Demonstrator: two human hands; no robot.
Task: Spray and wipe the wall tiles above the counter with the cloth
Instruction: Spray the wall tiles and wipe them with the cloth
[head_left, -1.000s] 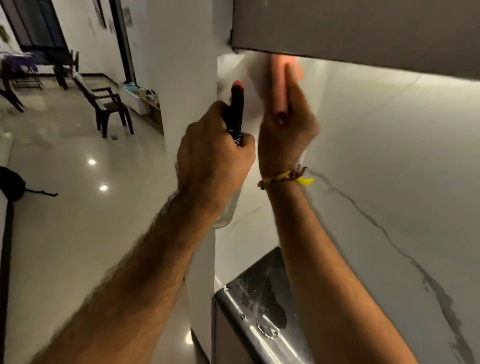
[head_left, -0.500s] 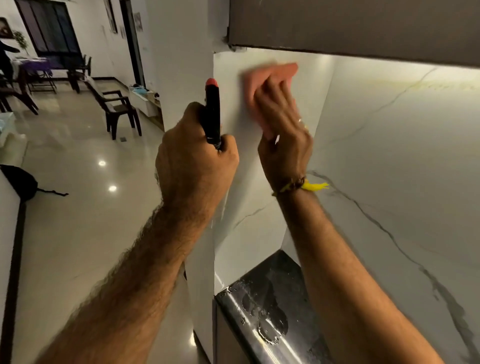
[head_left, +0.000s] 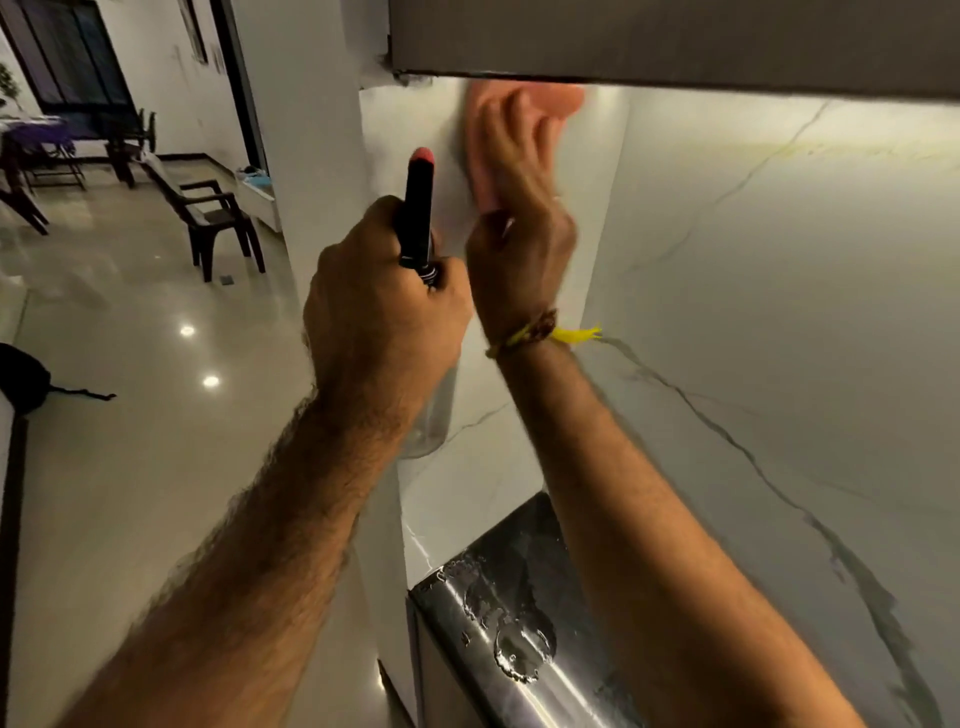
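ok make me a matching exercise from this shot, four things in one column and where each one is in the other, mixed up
Things:
1. pink cloth
2. spray bottle
3. yellow thread band
4. water puddle

Places:
A. around the right wrist
B. on the dark counter at the bottom
C. gripped in the left hand
D. pressed to the wall tiles under the right hand, just below the cabinet

Pairs: 1-D, 2-C, 3-A, 4-B
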